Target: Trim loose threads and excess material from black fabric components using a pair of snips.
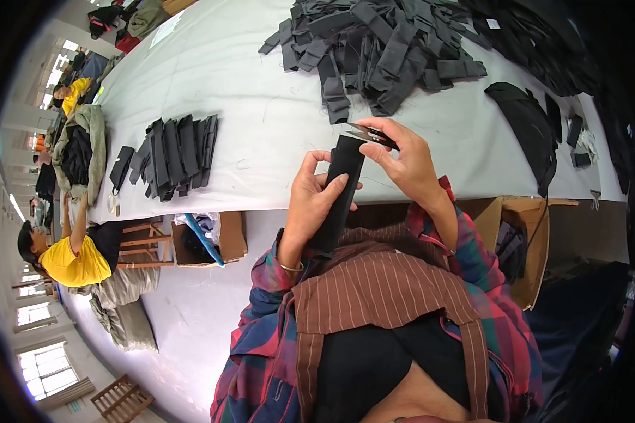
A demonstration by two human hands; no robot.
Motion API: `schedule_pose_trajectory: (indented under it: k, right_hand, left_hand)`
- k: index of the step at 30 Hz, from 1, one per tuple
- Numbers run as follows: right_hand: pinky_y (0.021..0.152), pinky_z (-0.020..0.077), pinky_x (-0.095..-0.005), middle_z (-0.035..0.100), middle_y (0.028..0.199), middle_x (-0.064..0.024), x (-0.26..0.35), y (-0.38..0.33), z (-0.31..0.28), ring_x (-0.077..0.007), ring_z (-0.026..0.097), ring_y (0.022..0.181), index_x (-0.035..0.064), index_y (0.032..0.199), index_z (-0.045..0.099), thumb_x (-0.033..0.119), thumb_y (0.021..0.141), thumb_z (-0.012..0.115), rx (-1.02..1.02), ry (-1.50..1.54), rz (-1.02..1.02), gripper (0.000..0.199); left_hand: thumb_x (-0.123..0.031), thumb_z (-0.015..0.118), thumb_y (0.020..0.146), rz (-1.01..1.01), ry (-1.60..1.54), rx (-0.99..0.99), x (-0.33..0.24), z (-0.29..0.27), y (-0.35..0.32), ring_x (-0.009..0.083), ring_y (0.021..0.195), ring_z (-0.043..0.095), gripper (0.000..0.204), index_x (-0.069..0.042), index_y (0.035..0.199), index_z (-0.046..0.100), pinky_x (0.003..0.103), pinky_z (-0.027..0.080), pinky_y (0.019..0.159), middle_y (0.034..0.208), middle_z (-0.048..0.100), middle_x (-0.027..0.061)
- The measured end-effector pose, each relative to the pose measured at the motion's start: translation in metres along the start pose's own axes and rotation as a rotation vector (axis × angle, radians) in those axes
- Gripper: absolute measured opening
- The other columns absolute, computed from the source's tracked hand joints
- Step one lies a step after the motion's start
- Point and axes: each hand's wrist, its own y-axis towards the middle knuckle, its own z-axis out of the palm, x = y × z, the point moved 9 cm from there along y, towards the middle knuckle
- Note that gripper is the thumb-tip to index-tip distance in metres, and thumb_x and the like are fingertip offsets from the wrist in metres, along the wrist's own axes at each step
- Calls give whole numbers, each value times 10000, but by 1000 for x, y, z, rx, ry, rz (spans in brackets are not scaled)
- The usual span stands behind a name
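Note:
My left hand grips a black fabric strip near its middle, thumb on top, and holds it slanting up over the table's near edge. Between the fingers and thumb of my right hand is a small pair of dark thread snips. Their pointed blades meet the upper end of the strip; whether they touch the fabric I cannot tell. Just beyond lies a loose heap of black fabric strips. Off to the left, several similar strips lie side by side in a neater pile.
The white-covered table stretches away in front. Large black fabric pieces lie at the right. Cardboard boxes stand under the near edge. At the far left a person in yellow handles a green-and-black garment.

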Motion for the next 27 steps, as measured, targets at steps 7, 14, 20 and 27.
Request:
schedule_pose_trajectory:
  k: [7,14,20,27]
  right_hand:
    - [681,469,-328,653,879,-70,5,-2,-5,-243,599,767,91,1018,664,141,819,654,-26,-356,-106,206]
    - [653,434,-333,651,815,-25,7,-8,-6,-233,572,702,115,954,684,161,795,672,-72,-517,-172,166]
    - [650,426,-323,640,786,-46,14,-3,-15,-216,561,675,95,922,677,124,788,675,-104,-409,-170,137]
    - [593,441,-326,602,778,-112,-16,-7,3,-247,566,647,15,891,615,30,763,645,161,-205,-17,133]
  left_hand:
    - [-53,557,923,28,126,-14,-3,6,2,171,636,661,353,-50,1202,341,243,534,547,875,677,183]
    - [-27,540,916,0,240,-19,-2,10,2,146,634,650,339,-46,1196,349,236,527,539,862,681,174]
    - [-28,543,915,6,266,-29,-1,7,3,134,629,640,306,-37,1174,382,230,517,529,856,684,161]
    - [27,529,885,30,548,61,-3,18,3,102,636,618,383,-58,1228,382,227,499,544,846,694,117]
